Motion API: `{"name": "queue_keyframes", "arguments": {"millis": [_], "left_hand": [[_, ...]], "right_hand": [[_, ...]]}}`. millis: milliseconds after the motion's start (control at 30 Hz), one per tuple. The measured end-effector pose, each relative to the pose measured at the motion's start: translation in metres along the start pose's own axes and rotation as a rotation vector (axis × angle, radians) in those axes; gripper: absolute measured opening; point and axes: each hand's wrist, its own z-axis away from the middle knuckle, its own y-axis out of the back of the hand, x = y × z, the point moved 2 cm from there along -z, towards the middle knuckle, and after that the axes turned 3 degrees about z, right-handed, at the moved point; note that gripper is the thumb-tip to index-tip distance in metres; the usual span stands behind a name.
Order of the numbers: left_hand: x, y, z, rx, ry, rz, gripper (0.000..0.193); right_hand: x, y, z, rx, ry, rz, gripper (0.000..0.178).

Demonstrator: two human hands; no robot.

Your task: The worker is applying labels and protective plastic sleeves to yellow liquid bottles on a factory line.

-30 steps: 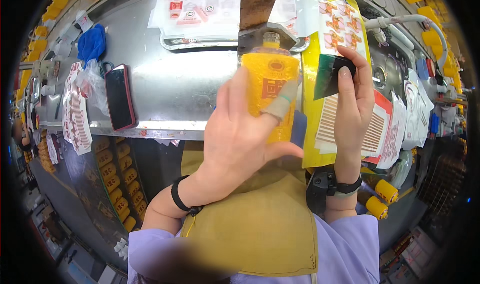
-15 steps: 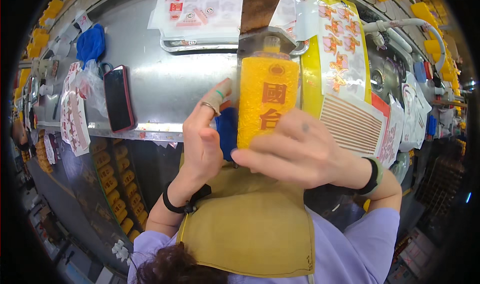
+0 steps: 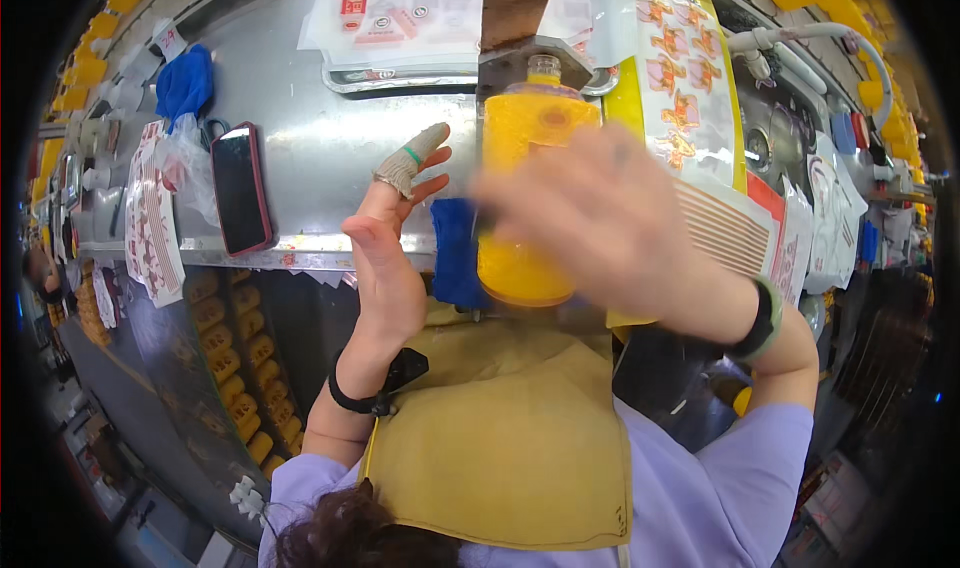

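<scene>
A yellow, rough-surfaced bottle (image 3: 522, 268) with a clear glass neck stands in front of me at the bench's near edge. My right hand (image 3: 600, 218) is smeared by motion across the bottle's front and covers most of its red markings. Whether those fingers touch the bottle or hold anything is hidden by the blur. To the left of the bottle, my left hand (image 3: 392, 233) is raised with its fingers apart and nothing in it. A knitted finger cover (image 3: 405, 168) with a green band sits on one of its fingers. Between that hand and the bottle hangs a blue cloth (image 3: 455, 253).
A brown post (image 3: 515, 8) rises behind the bottle. Sheets of stickers (image 3: 410, 28) lie on a metal tray (image 3: 400, 81); a sticker sheet (image 3: 682, 88) and a striped sheet (image 3: 725, 236) lie right. Leftward are a phone (image 3: 240, 193) and blue cloth item (image 3: 184, 83). Several yellow bottles (image 3: 240, 353) stand below.
My right hand has swept upward from the bottle's lower part and is more blurred. The left hand has drawn a little left, its fingers more spread. The bottle sits slightly higher, its base now showing.
</scene>
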Motion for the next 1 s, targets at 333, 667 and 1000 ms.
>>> {"name": "queue_keyframes", "arguments": {"millis": [333,667,1000], "left_hand": [[-0.004,-0.016,0.02,-0.105,-0.032,0.042,0.12],[0.013,-0.035,0.032,-0.174,-0.459,-0.54,0.099],[0.024,-0.059,0.044,-0.246,-0.582,-0.884,0.067]], "right_hand": [[-0.002,-0.011,0.08,0.248,0.324,-0.087,0.024],[0.025,0.02,0.089,0.45,-0.588,-0.344,0.03],[0.021,0.005,0.084,0.322,-0.445,-0.335,0.032]]}}
